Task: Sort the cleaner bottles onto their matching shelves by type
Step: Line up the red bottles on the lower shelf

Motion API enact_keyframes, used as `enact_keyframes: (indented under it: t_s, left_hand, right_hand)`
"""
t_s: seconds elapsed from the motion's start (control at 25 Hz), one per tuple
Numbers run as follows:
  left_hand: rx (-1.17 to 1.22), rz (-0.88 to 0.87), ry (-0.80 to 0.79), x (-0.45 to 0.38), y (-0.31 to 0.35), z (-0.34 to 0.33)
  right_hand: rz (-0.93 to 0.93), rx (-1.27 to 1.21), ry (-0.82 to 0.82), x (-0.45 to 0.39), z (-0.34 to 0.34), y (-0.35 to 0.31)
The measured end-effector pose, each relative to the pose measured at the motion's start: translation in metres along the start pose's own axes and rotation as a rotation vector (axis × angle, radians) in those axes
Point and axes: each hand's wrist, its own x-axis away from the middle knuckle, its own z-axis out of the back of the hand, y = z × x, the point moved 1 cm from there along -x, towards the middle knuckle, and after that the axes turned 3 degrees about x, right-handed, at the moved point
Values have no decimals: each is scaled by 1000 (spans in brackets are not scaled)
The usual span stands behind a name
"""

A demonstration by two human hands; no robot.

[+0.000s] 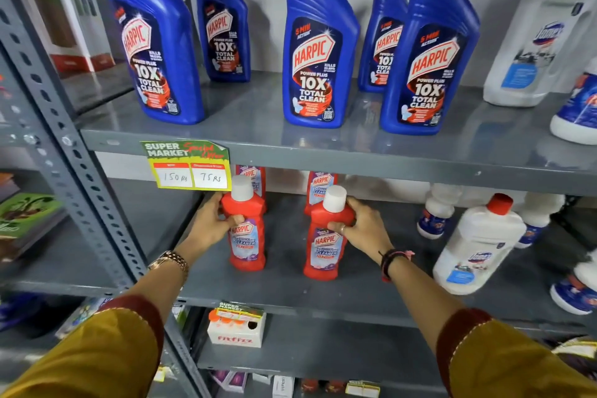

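Two red Harpic bathroom cleaner bottles with white caps stand upright on the middle grey shelf (284, 291). My left hand (211, 221) grips the shoulder of the left red bottle (247, 242). My right hand (363, 224) holds the shoulder of the right red bottle (324, 249). Two more red bottles (318, 186) stand behind them, half hidden by the upper shelf edge. Several blue Harpic toilet cleaner bottles (318, 52) stand on the upper shelf (355, 152).
White Domex bottles (478, 245) stand at the right of the middle shelf and on the upper shelf (533, 35). A yellow-green price tag (189, 165) hangs from the upper shelf edge. A perforated grey upright (80, 178) runs at the left. A small white box (237, 329) sits on the lower shelf.
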Motion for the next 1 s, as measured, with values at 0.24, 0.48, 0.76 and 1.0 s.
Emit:
enact_keyframes:
  t_s: [0.24,0.48,0.76,1.0]
  left_hand:
    - [-14,-23,5,-1,-1,0]
    - [-36,-28,-5,1,-1,0]
    - [-4,-49,4,5,-2,-1]
    - [86,42,139,30,-35,-4]
  right_hand:
    - [2,-18,-17,-3,-7,-5]
    - [14,-12,-27,-1,-8,-4]
    - [27,96,-10,0,-13,-1]
    - [10,-21,-37,9,-4,16]
